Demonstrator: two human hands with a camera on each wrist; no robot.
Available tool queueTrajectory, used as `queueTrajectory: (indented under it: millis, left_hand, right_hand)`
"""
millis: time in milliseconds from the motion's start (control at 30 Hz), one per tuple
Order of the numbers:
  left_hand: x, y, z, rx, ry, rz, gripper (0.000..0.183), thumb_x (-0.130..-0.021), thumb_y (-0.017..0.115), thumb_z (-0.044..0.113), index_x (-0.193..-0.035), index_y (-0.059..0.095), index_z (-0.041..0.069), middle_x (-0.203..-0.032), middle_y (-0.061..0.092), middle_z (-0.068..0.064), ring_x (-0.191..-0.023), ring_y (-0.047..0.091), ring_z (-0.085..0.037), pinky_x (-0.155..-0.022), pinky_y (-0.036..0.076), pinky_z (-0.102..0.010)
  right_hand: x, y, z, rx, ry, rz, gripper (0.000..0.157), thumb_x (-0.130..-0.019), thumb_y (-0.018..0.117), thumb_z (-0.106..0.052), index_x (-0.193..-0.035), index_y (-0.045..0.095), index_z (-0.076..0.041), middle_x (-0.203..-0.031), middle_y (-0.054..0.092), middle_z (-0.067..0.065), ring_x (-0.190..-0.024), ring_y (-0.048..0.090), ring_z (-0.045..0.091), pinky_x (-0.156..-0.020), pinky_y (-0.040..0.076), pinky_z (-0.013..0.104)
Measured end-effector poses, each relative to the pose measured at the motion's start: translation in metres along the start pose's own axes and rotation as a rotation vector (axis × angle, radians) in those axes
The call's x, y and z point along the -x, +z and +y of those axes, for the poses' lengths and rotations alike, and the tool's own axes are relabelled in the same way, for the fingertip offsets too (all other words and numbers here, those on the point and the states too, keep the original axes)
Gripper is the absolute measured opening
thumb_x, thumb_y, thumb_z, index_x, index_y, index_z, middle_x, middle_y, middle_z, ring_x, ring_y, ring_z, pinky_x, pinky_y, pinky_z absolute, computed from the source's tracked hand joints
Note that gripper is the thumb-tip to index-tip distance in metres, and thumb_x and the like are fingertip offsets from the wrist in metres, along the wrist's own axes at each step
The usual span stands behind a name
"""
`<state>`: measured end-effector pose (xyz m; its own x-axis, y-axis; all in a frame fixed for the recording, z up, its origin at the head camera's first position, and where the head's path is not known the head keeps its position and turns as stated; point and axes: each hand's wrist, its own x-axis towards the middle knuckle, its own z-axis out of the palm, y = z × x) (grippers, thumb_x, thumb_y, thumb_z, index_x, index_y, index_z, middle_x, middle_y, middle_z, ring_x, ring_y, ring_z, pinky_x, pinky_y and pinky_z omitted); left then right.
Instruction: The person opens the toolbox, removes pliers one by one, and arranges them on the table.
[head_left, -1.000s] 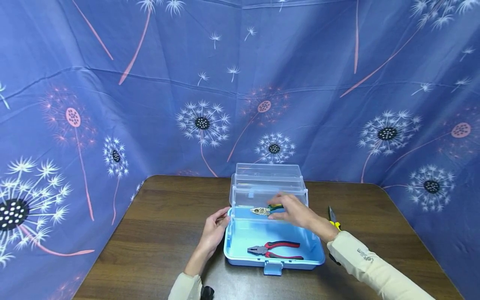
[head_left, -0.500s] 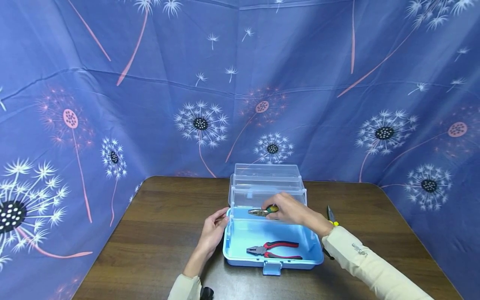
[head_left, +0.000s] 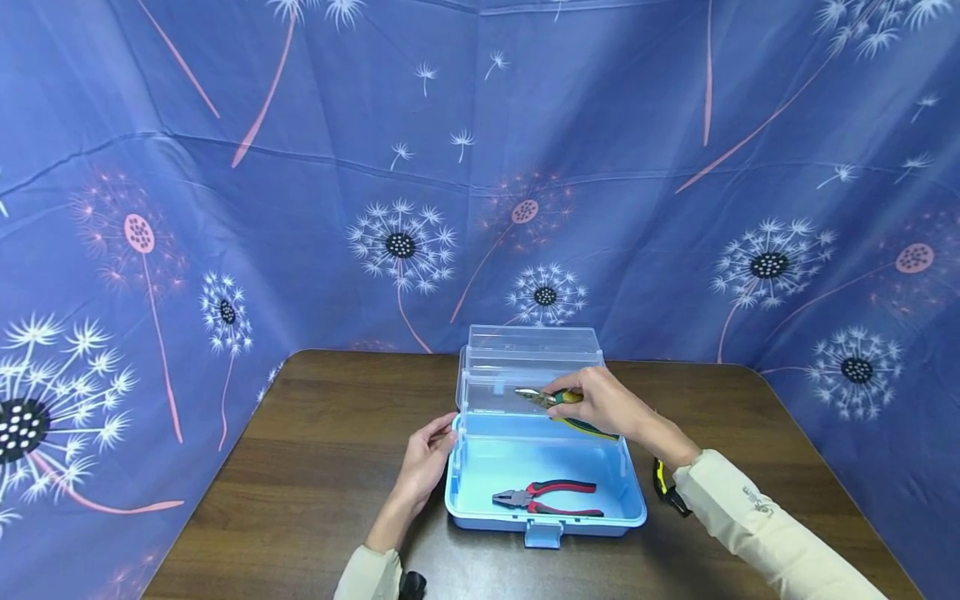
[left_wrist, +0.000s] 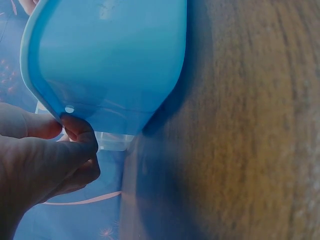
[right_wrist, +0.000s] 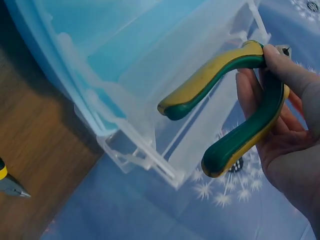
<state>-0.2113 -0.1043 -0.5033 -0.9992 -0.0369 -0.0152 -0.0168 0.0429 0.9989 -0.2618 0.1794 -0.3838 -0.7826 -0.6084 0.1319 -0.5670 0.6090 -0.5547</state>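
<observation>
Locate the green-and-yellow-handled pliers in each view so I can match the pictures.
Head: green-and-yellow-handled pliers right of centre, in the right hand.
Left wrist: not visible.
Right wrist: centre to upper right, handle ends leftward.
Shared landmark: light-blue toolbox.

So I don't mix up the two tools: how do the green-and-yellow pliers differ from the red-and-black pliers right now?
The green-and-yellow pliers are held up by the right hand, while the red-and-black pliers lie on the floor of the blue box. The green-and-yellow pliers' metal head looks brighter; the red-and-black pliers' is dark grey. Both have their handles spread apart.
</observation>
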Motion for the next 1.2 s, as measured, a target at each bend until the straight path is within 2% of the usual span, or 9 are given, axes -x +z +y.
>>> queueTrajectory:
  millis: [100, 233, 300, 533, 700, 833, 933, 1067, 1200]
  left_hand:
    - [0.001, 0.0, 0.001, 0.009, 0.001, 0.0, 0.036, -0.096, 0.053, 0.009, -0.131, 0.053, 0.001, -0.122, 0.054, -0.016, -0.105, 0.051, -0.024, -0.085, 0.044, -0.026]
    - [0.001, 0.0, 0.001, 0.008, 0.005, -0.002, 0.036, -0.096, 0.052, 0.009, -0.132, 0.053, 0.0, -0.121, 0.053, -0.016, -0.105, 0.051, -0.025, -0.085, 0.044, -0.026]
    - [0.001, 0.0, 0.001, -0.001, 0.005, -0.001, 0.036, -0.096, 0.052, 0.009, -0.131, 0.053, 0.0, -0.121, 0.054, -0.016, -0.104, 0.051, -0.024, -0.084, 0.044, -0.025]
    - [0.002, 0.0, 0.001, -0.012, 0.007, 0.002, 0.035, -0.096, 0.052, 0.009, -0.13, 0.054, 0.001, -0.119, 0.054, -0.015, -0.102, 0.052, -0.023, -0.083, 0.045, -0.025]
    - [0.002, 0.0, 0.001, -0.008, 0.011, -0.001, 0.035, -0.097, 0.051, 0.009, -0.131, 0.054, 0.001, -0.119, 0.054, -0.016, -0.103, 0.052, -0.023, -0.084, 0.045, -0.025]
    - [0.001, 0.0, 0.0, -0.009, 0.0, 0.005, 0.034, -0.096, 0.052, 0.009, -0.13, 0.055, 0.003, -0.119, 0.054, -0.014, -0.103, 0.051, -0.023, -0.085, 0.044, -0.024]
    - [0.001, 0.0, 0.0, -0.005, -0.004, 0.006, 0.034, -0.097, 0.052, 0.009, -0.13, 0.055, 0.003, -0.12, 0.054, -0.015, -0.104, 0.051, -0.023, -0.085, 0.044, -0.025]
    - [0.002, 0.0, 0.002, 0.002, -0.001, 0.001, 0.035, -0.097, 0.052, 0.01, -0.131, 0.054, 0.002, -0.121, 0.053, -0.015, -0.104, 0.051, -0.023, -0.085, 0.044, -0.025]
    - [0.003, -0.001, 0.002, 0.029, 0.034, -0.016, 0.037, -0.097, 0.051, 0.007, -0.132, 0.051, -0.003, -0.121, 0.052, -0.018, -0.107, 0.05, -0.025, -0.085, 0.044, -0.024]
  right_hand:
    - [0.004, -0.007, 0.004, -0.013, 0.019, 0.065, 0.027, -0.081, 0.075, -0.021, -0.107, 0.072, -0.014, -0.077, 0.068, -0.006, -0.05, 0.04, 0.003, -0.046, 0.034, 0.02]
    - [0.013, -0.015, 0.011, -0.026, 0.054, 0.125, 0.029, -0.08, 0.077, -0.023, -0.107, 0.072, -0.013, -0.089, 0.071, -0.004, -0.063, 0.057, 0.005, -0.055, 0.047, 0.023]
    - [0.019, -0.018, 0.015, -0.042, 0.076, 0.142, 0.031, -0.08, 0.077, -0.025, -0.108, 0.072, -0.012, -0.092, 0.071, 0.0, -0.067, 0.062, 0.007, -0.058, 0.05, 0.025]
    - [0.04, -0.024, 0.036, -0.066, 0.19, 0.214, 0.038, -0.079, 0.076, -0.034, -0.109, 0.071, -0.011, -0.1, 0.069, 0.007, -0.067, 0.06, 0.016, -0.052, 0.047, 0.026]
    - [0.056, -0.028, 0.051, -0.099, 0.273, 0.255, 0.042, -0.077, 0.077, -0.04, -0.109, 0.071, -0.013, -0.1, 0.068, 0.007, -0.06, 0.05, 0.012, -0.046, 0.039, 0.025]
    - [0.068, -0.028, 0.062, -0.254, 0.344, 0.256, 0.048, -0.078, 0.077, -0.036, -0.114, 0.068, -0.006, -0.098, 0.07, 0.011, -0.062, 0.062, 0.014, -0.053, 0.049, 0.026]
    - [0.079, -0.027, 0.071, -0.34, 0.402, 0.259, 0.052, -0.079, 0.075, -0.035, -0.118, 0.064, -0.001, -0.095, 0.071, 0.014, -0.076, 0.07, 0.023, -0.063, 0.055, 0.032]
    - [0.093, -0.027, 0.084, -0.348, 0.476, 0.299, 0.059, -0.079, 0.075, -0.038, -0.122, 0.061, -0.001, -0.095, 0.071, 0.013, -0.078, 0.07, 0.022, -0.064, 0.055, 0.034]
    - [0.108, -0.025, 0.099, -0.372, 0.528, 0.343, 0.064, -0.079, 0.075, -0.04, -0.125, 0.059, 0.001, -0.1, 0.07, 0.015, -0.081, 0.07, 0.022, -0.066, 0.056, 0.032]
